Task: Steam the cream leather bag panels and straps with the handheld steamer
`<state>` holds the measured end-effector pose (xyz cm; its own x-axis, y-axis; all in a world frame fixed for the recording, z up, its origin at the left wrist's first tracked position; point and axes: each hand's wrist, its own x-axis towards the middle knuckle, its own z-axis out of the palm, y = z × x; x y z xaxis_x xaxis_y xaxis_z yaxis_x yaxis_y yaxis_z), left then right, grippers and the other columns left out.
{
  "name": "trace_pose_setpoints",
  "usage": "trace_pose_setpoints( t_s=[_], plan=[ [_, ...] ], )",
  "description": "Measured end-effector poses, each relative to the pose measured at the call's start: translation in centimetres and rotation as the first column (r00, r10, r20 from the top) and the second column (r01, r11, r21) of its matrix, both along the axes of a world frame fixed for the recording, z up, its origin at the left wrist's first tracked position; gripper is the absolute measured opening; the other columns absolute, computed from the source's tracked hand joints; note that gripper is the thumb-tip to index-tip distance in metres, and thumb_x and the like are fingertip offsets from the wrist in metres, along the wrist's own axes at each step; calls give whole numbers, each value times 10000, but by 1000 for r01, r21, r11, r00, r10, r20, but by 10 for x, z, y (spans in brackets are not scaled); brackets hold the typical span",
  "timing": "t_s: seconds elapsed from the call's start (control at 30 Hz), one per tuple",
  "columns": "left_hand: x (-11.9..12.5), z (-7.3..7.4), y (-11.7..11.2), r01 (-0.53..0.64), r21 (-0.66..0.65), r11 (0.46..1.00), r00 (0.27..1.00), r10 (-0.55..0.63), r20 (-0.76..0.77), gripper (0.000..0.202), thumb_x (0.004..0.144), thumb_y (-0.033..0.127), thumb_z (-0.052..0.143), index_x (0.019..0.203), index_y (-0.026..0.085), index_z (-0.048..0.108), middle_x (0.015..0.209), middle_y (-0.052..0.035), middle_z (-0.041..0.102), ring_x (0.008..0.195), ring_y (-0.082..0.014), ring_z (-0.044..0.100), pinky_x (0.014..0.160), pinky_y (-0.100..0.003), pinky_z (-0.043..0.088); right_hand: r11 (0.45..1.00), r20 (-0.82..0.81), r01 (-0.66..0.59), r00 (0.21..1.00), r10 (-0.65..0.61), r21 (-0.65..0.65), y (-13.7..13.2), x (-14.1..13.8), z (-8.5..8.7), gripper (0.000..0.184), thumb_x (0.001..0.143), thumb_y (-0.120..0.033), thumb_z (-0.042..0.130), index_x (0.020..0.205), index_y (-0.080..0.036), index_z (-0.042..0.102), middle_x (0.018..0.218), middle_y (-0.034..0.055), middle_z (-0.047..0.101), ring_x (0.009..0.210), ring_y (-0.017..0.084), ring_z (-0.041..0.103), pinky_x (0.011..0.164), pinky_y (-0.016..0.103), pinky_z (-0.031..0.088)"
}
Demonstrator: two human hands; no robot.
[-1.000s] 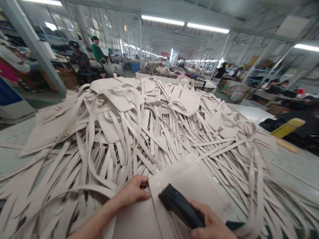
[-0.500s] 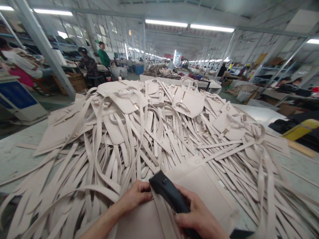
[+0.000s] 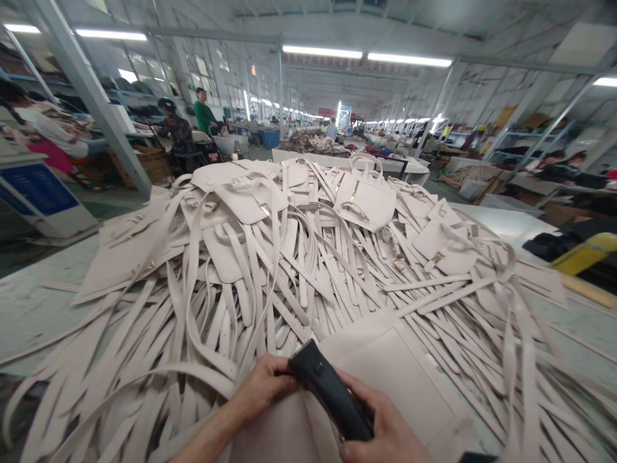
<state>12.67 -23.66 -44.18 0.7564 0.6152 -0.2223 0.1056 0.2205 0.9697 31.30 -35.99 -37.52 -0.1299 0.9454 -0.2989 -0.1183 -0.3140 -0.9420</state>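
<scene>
My right hand (image 3: 383, 427) is closed round a black hand-held tool (image 3: 328, 389), whose tip lies at the left edge of a flat cream leather panel (image 3: 400, 376). My left hand (image 3: 263, 386) is curled, its fingers pinching that same edge of the cream leather panel right beside the tool's tip. Both hands are at the bottom centre of the view. Beyond them rises a big heap of cream straps (image 3: 270, 276) and part-made cream bags (image 3: 366, 196) with metal buckles.
The heap covers a wide grey table (image 3: 29, 302). A yellow object (image 3: 583, 251) and dark material lie at the right. People work at benches at the far left and right. A blue-and-white cabinet (image 3: 41, 193) and a slanted steel post (image 3: 91, 90) stand left.
My right hand has slid the black tool leftward along the panel to its left edge, up against my left hand. The view has drifted a little, shifting the heap to the right.
</scene>
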Motion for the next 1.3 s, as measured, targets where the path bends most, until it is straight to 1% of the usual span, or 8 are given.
trace_pose_setpoints(
  t_s=[0.13,0.3,0.47,0.67,0.8,0.9,1.03,1.3],
  plan=[
    [0,2,0,-41,-47,998,999,42,16,229,627,277,660,756,90,689,620,-18,543,541,-91,391,508,-199,275,997,60,57,997,-54,-45,11,-7,10,826,524,-77,481,1325,-190,314,672,-35,560,384,57,405,354,164,325],
    [5,9,12,-80,-118,990,997,82,13,535,555,223,683,1082,169,605,745,5,555,546,-68,401,487,-174,266,992,-8,122,992,-123,-42,0,11,13,809,534,-165,543,1305,-113,306,655,-24,540,401,69,402,374,181,356],
    [20,14,21,-29,-76,997,999,26,-38,306,590,277,664,842,104,682,742,-38,618,686,-148,514,651,-238,383,981,-21,190,982,-190,31,-25,36,-7,826,549,-273,662,1274,-61,326,647,-5,543,508,104,410,449,195,320],
    [32,11,27,-4,8,1000,995,5,-104,223,598,268,639,736,98,683,614,-27,600,597,-144,505,568,-232,376,984,72,176,982,-176,15,-39,42,-24,880,535,-466,725,1272,-118,396,786,59,596,690,212,554,648,283,452],
    [37,14,26,40,62,997,997,-36,-67,150,629,202,590,699,90,662,593,-13,578,548,-108,464,532,-210,337,990,50,134,989,-137,48,-36,34,-22,771,523,-511,707,1186,-156,538,906,90,619,987,326,513,845,369,418],
    [40,16,25,57,141,988,995,-45,-87,115,645,176,571,665,86,640,558,5,538,526,-90,427,506,-197,305,990,95,141,985,-143,23,-34,30,-26,756,521,-501,699,1188,-179,549,858,85,626,902,337,536,778,404,452],
    [42,16,24,84,197,977,990,-59,-132,137,667,207,565,646,83,621,513,26,477,477,-71,362,455,-189,246,992,145,125,982,-121,-19,-31,29,-32,856,556,-439,693,1306,-156,394,833,67,620,655,222,559,625,328,484],
    [53,20,20,68,379,923,965,36,-260,163,640,243,570,551,110,537,488,40,442,484,-74,362,454,-186,244,990,163,143,977,-140,-7,-41,39,-29,768,582,-444,660,1268,-164,458,885,83,646,862,312,574,763,359,462]
  ],
)
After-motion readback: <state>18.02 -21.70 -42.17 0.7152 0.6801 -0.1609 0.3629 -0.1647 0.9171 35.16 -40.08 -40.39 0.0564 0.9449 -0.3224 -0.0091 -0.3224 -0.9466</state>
